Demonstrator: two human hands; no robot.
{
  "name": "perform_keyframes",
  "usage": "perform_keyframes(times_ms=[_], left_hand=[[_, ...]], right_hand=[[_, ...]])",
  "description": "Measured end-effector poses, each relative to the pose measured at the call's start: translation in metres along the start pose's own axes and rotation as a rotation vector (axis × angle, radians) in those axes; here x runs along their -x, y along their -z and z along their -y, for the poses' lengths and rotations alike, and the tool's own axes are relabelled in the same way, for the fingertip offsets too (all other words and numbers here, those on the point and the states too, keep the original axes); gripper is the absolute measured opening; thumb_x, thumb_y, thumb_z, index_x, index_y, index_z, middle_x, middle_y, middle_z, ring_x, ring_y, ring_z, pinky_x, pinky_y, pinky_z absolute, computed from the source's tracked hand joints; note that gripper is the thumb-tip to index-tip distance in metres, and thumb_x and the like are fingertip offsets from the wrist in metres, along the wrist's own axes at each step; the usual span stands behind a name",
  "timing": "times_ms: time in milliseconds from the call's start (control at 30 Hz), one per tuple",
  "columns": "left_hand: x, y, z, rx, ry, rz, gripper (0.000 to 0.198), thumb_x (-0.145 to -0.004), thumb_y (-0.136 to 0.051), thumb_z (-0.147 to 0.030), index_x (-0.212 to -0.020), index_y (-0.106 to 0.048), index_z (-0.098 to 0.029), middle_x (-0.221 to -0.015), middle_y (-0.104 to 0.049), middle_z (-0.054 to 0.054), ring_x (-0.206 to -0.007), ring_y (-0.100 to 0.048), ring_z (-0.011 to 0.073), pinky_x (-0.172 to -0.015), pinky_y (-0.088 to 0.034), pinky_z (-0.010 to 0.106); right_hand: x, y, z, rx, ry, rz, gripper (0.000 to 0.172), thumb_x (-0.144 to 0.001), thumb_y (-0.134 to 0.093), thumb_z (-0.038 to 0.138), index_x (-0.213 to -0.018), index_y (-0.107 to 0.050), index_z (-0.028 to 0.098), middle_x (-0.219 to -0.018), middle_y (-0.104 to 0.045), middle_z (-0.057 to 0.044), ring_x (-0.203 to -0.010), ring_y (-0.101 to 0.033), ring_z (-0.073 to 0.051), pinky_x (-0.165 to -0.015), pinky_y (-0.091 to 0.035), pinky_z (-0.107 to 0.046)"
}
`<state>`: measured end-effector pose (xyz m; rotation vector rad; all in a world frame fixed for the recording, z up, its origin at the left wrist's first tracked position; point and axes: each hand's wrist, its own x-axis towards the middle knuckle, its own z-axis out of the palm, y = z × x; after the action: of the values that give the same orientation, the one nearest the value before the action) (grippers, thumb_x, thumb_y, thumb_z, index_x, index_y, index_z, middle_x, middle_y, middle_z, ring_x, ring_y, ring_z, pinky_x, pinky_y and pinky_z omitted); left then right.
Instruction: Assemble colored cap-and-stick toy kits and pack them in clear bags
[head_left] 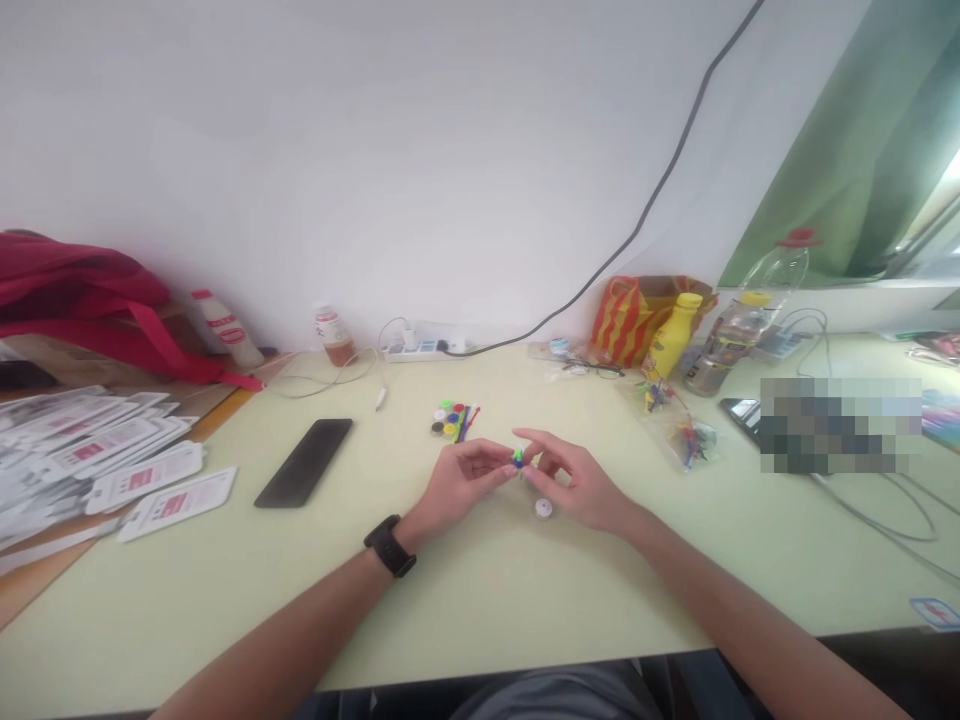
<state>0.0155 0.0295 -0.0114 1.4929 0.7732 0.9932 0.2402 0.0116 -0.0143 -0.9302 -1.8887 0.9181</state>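
My left hand [457,482] and my right hand [574,478] meet over the middle of the pale green desk [480,600]. Between their fingertips they pinch a tiny green and blue piece [517,459]. A black watch [389,546] sits on my left wrist. A small white round part [543,508] lies on the desk just under my right hand. Behind the hands lies a cluster of small coloured round pieces and thin coloured sticks [454,420].
A black phone [304,462] lies left of the hands. White packaged cards [97,460] are piled at the far left. A red bag [82,300], bottles [671,340], a power strip [420,347], a plastic bag of coloured pieces [686,430] and cables line the back and right.
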Motion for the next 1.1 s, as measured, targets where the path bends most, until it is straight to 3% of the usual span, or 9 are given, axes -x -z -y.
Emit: perform_keyframes(times_ms=[167, 300, 433, 533, 600, 667, 767, 967, 1100], left_hand=[[0.000, 0.000, 0.000, 0.008, -0.002, -0.017, 0.030, -0.084, -0.084, -0.035, -0.104, -0.076, -0.014, -0.097, -0.078, 0.010, -0.085, -0.073, 0.0202, -0.068, -0.058, 0.026], [-0.002, 0.001, 0.001, 0.012, -0.007, -0.051, 0.031, -0.083, -0.085, -0.036, -0.103, -0.076, -0.014, -0.092, -0.077, 0.010, -0.075, -0.071, 0.0180, -0.054, -0.053, 0.022], [-0.004, 0.003, 0.006, -0.045, -0.093, -0.148, 0.029, -0.081, -0.086, -0.034, -0.100, -0.077, -0.015, -0.097, -0.078, 0.010, -0.086, -0.074, 0.0214, -0.071, -0.062, 0.028], [-0.005, 0.005, 0.010, -0.084, -0.151, -0.180, 0.028, -0.082, -0.086, -0.033, -0.102, -0.077, -0.016, -0.100, -0.078, 0.010, -0.091, -0.075, 0.0219, -0.086, -0.063, 0.034], [-0.005, 0.006, 0.011, -0.092, -0.172, -0.186, 0.027, -0.083, -0.085, -0.033, -0.103, -0.077, -0.016, -0.101, -0.078, 0.010, -0.090, -0.075, 0.0216, -0.088, -0.063, 0.035], [-0.005, 0.006, 0.011, -0.095, -0.181, -0.189, 0.026, -0.084, -0.084, -0.033, -0.103, -0.077, -0.016, -0.101, -0.078, 0.009, -0.091, -0.075, 0.0214, -0.089, -0.062, 0.035], [-0.006, 0.006, 0.010, -0.095, -0.177, -0.187, 0.025, -0.084, -0.084, -0.032, -0.103, -0.077, -0.016, -0.101, -0.078, 0.009, -0.092, -0.075, 0.0212, -0.090, -0.062, 0.035], [-0.003, 0.003, 0.008, -0.100, -0.155, -0.125, 0.025, -0.085, -0.084, -0.032, -0.104, -0.077, -0.017, -0.102, -0.078, 0.010, -0.094, -0.075, 0.0224, -0.088, -0.063, 0.034], [-0.001, 0.001, 0.006, -0.099, -0.130, -0.062, 0.026, -0.087, -0.082, -0.034, -0.106, -0.077, -0.017, -0.103, -0.078, 0.010, -0.096, -0.075, 0.0233, -0.085, -0.063, 0.034]], right_hand=[[-0.001, 0.003, -0.001, -0.024, -0.045, -0.024, 0.043, -0.098, -0.061, 0.037, -0.141, -0.056, 0.031, -0.102, -0.066, -0.003, -0.070, -0.060, -0.013, -0.066, -0.052, -0.028], [-0.003, 0.004, -0.001, -0.187, -0.110, -0.136, 0.065, -0.099, -0.061, 0.043, -0.156, -0.033, 0.034, -0.100, -0.060, -0.001, -0.067, -0.055, -0.012, -0.064, -0.049, -0.028], [-0.004, -0.003, 0.004, -0.413, -0.252, -0.250, 0.083, -0.098, -0.060, 0.051, -0.163, -0.011, 0.034, -0.092, -0.058, 0.002, -0.059, -0.046, -0.011, -0.057, -0.043, -0.028], [-0.004, -0.008, 0.009, -0.510, -0.420, -0.300, 0.079, -0.095, -0.063, 0.055, -0.159, -0.024, 0.032, -0.085, -0.057, 0.003, -0.058, -0.043, -0.012, -0.055, -0.038, -0.027], [-0.004, -0.008, 0.010, -0.576, -0.501, -0.255, 0.056, -0.092, -0.066, 0.057, -0.139, -0.052, 0.030, -0.080, -0.053, 0.004, -0.057, -0.039, -0.011, -0.054, -0.034, -0.026], [-0.005, -0.004, 0.010, -0.681, -0.517, -0.093, 0.040, -0.094, -0.061, 0.061, -0.091, -0.068, 0.022, -0.069, -0.043, 0.003, -0.056, -0.034, -0.011, -0.053, -0.028, -0.026], [-0.007, 0.006, 0.008, -0.830, -0.423, 0.067, 0.067, -0.098, -0.052, 0.064, -0.049, -0.038, 0.020, -0.059, -0.026, 0.003, -0.056, -0.027, -0.012, -0.052, -0.026, -0.029], [-0.008, 0.005, 0.007, -0.602, -0.239, -0.130, 0.036, -0.094, -0.068, 0.053, -0.081, -0.054, 0.022, -0.070, -0.046, 0.003, -0.060, -0.040, -0.013, -0.057, -0.034, -0.028], [-0.007, -0.005, 0.003, -0.415, -0.120, -0.097, 0.031, -0.091, -0.074, 0.044, -0.108, -0.057, 0.025, -0.090, -0.059, 0.000, -0.075, -0.055, -0.015, -0.068, -0.046, -0.029]])
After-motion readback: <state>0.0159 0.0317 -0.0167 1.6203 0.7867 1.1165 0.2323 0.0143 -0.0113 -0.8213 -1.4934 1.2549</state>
